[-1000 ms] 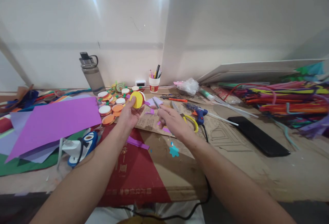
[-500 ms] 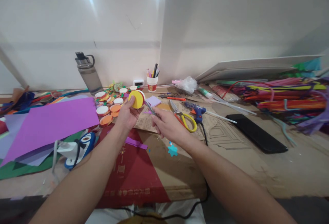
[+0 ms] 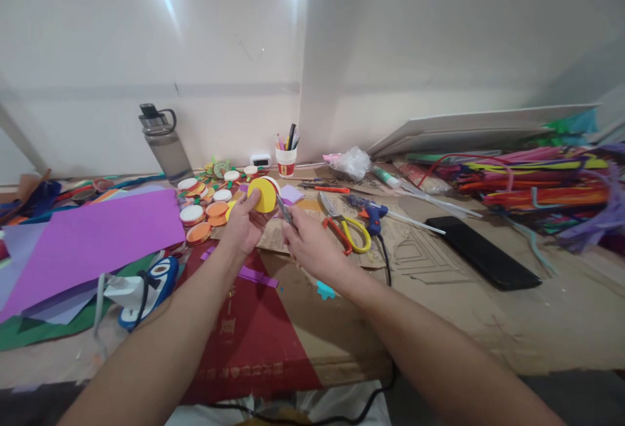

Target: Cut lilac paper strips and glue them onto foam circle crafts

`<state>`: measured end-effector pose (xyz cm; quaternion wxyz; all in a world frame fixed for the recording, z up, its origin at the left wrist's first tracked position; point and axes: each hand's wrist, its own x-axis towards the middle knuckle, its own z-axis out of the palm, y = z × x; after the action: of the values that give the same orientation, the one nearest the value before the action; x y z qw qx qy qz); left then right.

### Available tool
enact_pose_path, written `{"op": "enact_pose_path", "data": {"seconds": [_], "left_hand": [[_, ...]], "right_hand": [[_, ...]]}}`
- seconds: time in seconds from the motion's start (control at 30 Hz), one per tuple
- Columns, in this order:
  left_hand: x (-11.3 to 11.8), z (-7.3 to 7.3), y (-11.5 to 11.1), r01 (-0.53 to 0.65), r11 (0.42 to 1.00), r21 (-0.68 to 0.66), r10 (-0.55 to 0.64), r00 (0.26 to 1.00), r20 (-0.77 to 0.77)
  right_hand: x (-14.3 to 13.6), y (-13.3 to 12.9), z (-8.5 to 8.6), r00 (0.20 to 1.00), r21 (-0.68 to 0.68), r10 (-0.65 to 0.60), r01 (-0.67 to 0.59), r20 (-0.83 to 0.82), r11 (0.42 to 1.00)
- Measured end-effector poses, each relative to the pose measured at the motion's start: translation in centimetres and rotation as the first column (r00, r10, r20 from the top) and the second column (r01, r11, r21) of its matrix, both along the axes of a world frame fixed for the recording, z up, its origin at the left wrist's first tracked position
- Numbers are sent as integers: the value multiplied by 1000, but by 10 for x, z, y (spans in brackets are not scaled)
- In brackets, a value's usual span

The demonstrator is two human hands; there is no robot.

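Note:
My left hand (image 3: 243,225) is closed on a yellow paper disc (image 3: 262,197), thumb on its face. A white edge shows behind it at the upper right. My right hand (image 3: 312,243) grips a slim grey metal tool (image 3: 285,211), its kind too small to tell. The tool's tip is at the disc's right edge; whether it touches cannot be seen. Left of the hands lie several round pieces with white tops (image 3: 192,214) and orange ones (image 3: 198,233). Below the hands are a purple paper strip (image 3: 258,276) and a turquoise cut-out (image 3: 325,290), partly behind my right wrist.
Yellow-and-red-handled shears (image 3: 359,236) and a blue glue gun (image 3: 374,219) lie to the right, near a black phone-shaped slab (image 3: 483,253). A bottle (image 3: 166,146) and a pen cup (image 3: 286,160) stand behind. Purple sheets (image 3: 107,237) and a power strip (image 3: 156,289) are left.
The yellow disc has turned slightly and shows more of its face. My right hand has shifted slightly left and down, bringing the tool's tip near the disc's edge. The view has shifted slightly.

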<state>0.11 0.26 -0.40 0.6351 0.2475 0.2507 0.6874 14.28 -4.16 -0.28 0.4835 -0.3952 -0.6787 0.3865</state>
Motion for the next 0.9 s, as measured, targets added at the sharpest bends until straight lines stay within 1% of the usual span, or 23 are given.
{"op": "enact_pose_path", "data": {"seconds": [0.1, 0.13, 0.4, 0.67, 0.77, 0.9], "left_hand": [[2, 1, -2, 4, 1000, 12, -4, 1000, 2], [2, 1, -3, 1, 1000, 14, -1, 1000, 6], [8, 5, -4, -12, 999, -36, 13, 999, 31], [4, 5, -5, 31, 998, -47, -29, 999, 45], [5, 4, -3, 22, 997, -71, -19, 999, 50], [5, 2, -1, 2, 996, -94, 3, 999, 46]], "right_hand": [[-6, -2, -5, 991, 57, -47, 40, 128, 998], [-7, -3, -7, 988, 69, -57, 48, 143, 996], [-15, -5, -18, 995, 85, -81, 76, 55, 993], [-16, -8, -14, 995, 94, -57, 49, 83, 994], [-17, -8, -14, 994, 92, -51, 42, 97, 995], [-18, -8, -17, 994, 87, -70, 63, 80, 994]]}}
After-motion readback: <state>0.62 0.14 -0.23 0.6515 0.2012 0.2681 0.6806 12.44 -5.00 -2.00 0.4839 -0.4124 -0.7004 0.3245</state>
